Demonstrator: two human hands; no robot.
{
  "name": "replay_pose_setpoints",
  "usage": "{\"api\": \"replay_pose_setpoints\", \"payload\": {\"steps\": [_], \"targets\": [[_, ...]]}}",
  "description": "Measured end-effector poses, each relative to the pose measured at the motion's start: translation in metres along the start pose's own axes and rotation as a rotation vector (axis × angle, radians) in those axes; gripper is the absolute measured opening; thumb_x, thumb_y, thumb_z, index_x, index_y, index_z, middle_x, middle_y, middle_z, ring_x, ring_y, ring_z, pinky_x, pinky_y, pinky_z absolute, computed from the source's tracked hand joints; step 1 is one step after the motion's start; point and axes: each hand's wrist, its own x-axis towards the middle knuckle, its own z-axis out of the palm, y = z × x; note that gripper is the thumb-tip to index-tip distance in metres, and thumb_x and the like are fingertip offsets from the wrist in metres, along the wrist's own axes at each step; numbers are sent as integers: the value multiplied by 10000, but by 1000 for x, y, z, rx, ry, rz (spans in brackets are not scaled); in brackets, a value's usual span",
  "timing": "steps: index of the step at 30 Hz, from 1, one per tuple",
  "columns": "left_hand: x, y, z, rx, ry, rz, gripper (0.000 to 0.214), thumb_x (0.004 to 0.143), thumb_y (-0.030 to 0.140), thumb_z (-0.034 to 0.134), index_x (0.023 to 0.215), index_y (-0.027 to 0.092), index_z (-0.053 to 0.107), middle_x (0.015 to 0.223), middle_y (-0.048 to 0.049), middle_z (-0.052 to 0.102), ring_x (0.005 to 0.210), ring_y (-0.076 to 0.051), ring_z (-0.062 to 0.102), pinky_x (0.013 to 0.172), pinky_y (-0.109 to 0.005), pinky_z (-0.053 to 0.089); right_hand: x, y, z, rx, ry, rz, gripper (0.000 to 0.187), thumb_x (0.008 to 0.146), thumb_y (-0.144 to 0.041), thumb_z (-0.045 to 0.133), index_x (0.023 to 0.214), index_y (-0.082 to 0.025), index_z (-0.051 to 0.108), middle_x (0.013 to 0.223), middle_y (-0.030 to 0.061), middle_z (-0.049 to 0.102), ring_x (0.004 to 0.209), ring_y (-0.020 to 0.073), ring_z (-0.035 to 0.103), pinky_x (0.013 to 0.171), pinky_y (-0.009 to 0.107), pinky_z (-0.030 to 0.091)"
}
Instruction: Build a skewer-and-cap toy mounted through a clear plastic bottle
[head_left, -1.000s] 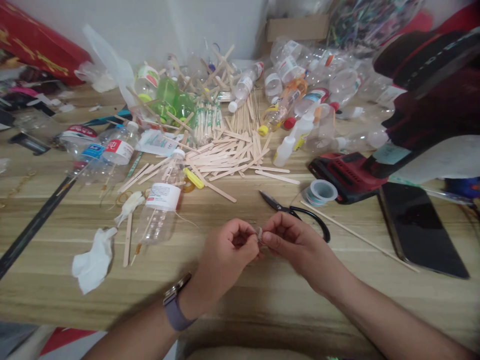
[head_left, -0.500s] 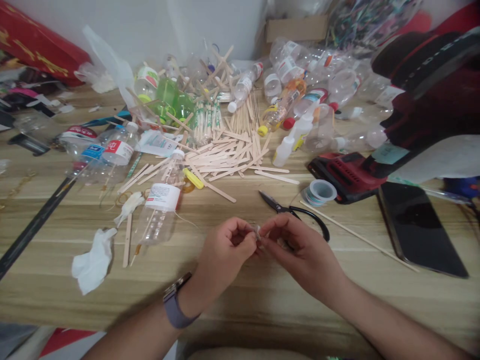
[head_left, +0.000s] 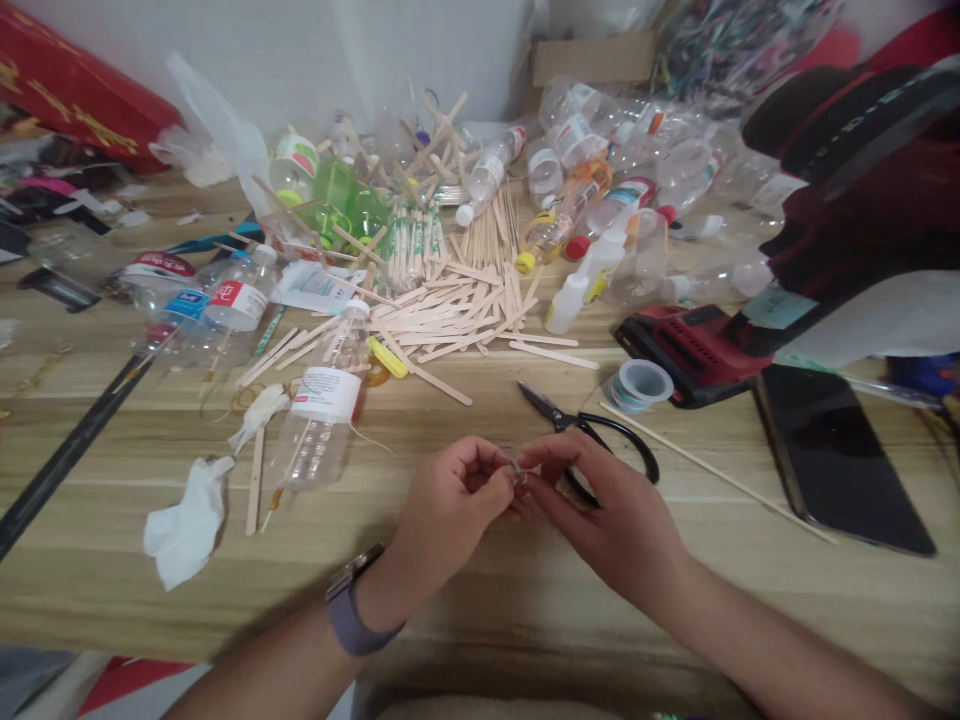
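My left hand (head_left: 457, 505), with a watch on its wrist, is closed in a pinch low over the table. Its fingertips meet those of my right hand (head_left: 600, 510), also pinching. Between them shows a small pale, partly see-through piece (head_left: 519, 476), too small and too covered by fingers to name. Just behind my right hand lie black-handled scissors (head_left: 546, 405), blades pointing to the back left; the hand covers part of one handle loop. To the left of my left hand, a clear plastic bottle (head_left: 311, 445) with a white label leans on the table, a thin stick along it.
Wooden craft sticks (head_left: 457, 310) lie heaped behind my hands. Many plastic bottles (head_left: 577, 140) crowd the back. A red-and-black power drill (head_left: 697, 345), a phone (head_left: 847, 460), a small cup (head_left: 643, 385) and a thin skewer (head_left: 727, 478) are at right. Crumpled tissue (head_left: 184, 525) lies left.
My right hand's fingers have shifted slightly at the pinch, and the small piece between the fingertips looks turned. My left hand and the things on the table stay put.
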Motion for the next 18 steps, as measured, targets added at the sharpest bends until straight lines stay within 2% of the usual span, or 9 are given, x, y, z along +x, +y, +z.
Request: {"api": "replay_pose_setpoints", "payload": {"steps": [9,18], "targets": [[0,-2,2,12,8,9,103,731,233,641,712,162,569,641,26,615,574,-103,622,576,-224,533,-3,0,3,-23,29,-11,65,815,-210,536,863,-247,559,718,12,656,607,162,620,598,282,501],[3,-1,1,-98,-16,-27,88,740,199,635,709,146,573,611,40,620,555,-80,615,548,-192,530,-2,1,4,-88,68,-131,92,837,-171,541,903,-231,518,764,20,659,675,151,649,624,257,513]]}}
